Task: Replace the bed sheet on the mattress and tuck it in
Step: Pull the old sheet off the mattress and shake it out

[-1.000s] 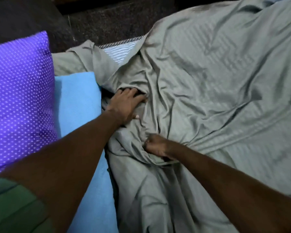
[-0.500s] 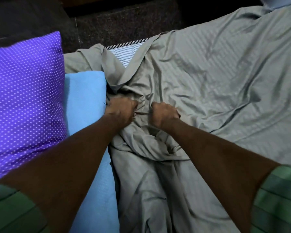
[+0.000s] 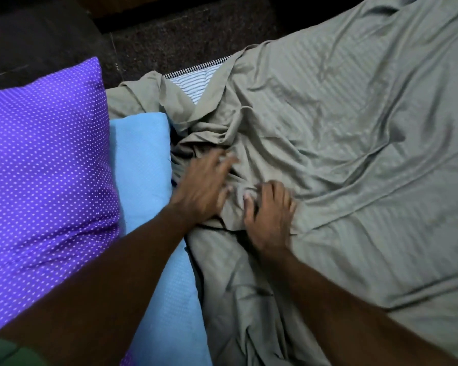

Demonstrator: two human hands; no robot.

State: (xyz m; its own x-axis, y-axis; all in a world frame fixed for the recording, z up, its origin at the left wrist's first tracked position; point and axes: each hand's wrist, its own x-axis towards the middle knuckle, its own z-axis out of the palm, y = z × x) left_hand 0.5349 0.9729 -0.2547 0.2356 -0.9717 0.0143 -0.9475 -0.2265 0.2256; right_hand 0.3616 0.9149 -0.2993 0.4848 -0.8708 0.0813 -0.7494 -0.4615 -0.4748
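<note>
Nearest to us, a green sleeve (image 3: 8, 352) shows at the bottom left corner, and our two bare forearms reach forward from the lower edge of the view.

Beside our left arm lies a purple pillow with white dots (image 3: 43, 167), and just to its right a light blue pillow (image 3: 146, 180) runs along the side of the bedding, passing under our left forearm.

Our left hand (image 3: 204, 188) lies on the rumpled grey-green bed sheet (image 3: 341, 154) just beside the blue pillow. Its fingers are stretched forward and spread, blurred at the tips, so this grip is wide and flat against the cloth and has hold of nothing that we can see.

Our right hand (image 3: 270, 215) sits close beside it, the two hands near but apart. Its fingers bend down into a bunched fold of the sheet, the fingertips pressing into the cloth, so this grip has a gather of fabric in it.

The sheet itself covers the bed from our hands outward to the right and far edge, smoother on the right and heavily creased around the hands.

Farther on, a corner of the sheet is turned back and a patch of the striped mattress (image 3: 196, 80) shows bare.

Beyond the bed lies a dark speckled floor (image 3: 183, 35).
</note>
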